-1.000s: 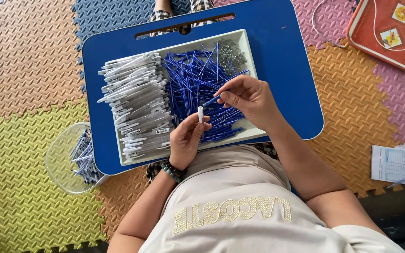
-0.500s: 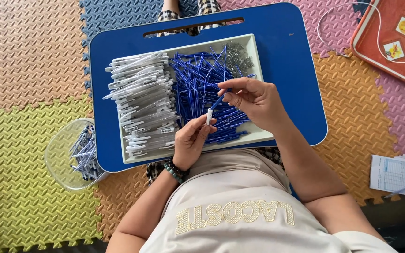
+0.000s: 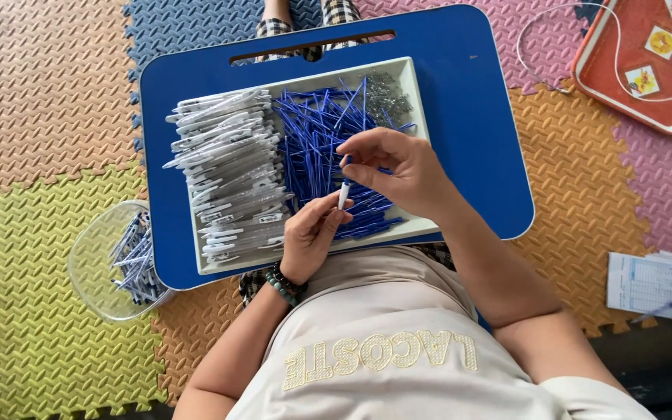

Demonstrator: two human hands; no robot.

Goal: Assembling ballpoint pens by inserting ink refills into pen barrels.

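A floor of interlocking foam mats (image 3: 48, 93) in orange, yellow, pink and blue fills the view. On it, over the seated person's lap, rests a blue tabletop (image 3: 476, 117) with rounded corners and a slot handle along its far edge. A shallow white tray (image 3: 414, 78) sits on the tabletop. Its left half carries a stack of white pen barrels (image 3: 227, 171), its middle a loose heap of blue refills (image 3: 313, 132), and its far right corner a small cluster of metal springs (image 3: 386, 92).

To the left, on the floor and touching the tabletop's edge, stands a clear plastic tub (image 3: 95, 264) with a few blue-and-white pens inside. An orange tray (image 3: 624, 47) lies at the upper right, and a printed paper sheet (image 3: 643, 284) with a blue pen on it lies at the lower right.

The right hand (image 3: 398, 171) reaches in from the lower right, forearm angled across the tabletop, wrist bent, its grip pinched together on the top of a thin white pen piece (image 3: 343, 193). The left hand (image 3: 311, 233) comes up from below, a beaded bracelet (image 3: 284, 284) at the wrist, fingers curled with the grip closed on the lower end of the same piece. The piece stands nearly upright between both hands, over the near edge of the blue refills.
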